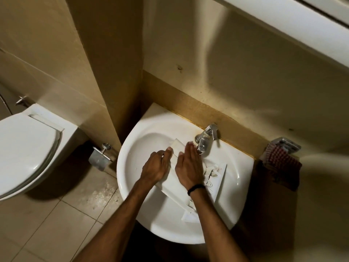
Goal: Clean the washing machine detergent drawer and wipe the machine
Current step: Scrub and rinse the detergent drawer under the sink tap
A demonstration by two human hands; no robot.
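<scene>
Resting in one sink: one drawer, left fingers gripping it, right fingers flat.

This is looking like a small home bathroom: a white basin is sitting under a chrome tap, with a lidded toilet standing nearby. Beige tiles are covering the floor, and a checked cloth is hanging beside the basin.
</scene>
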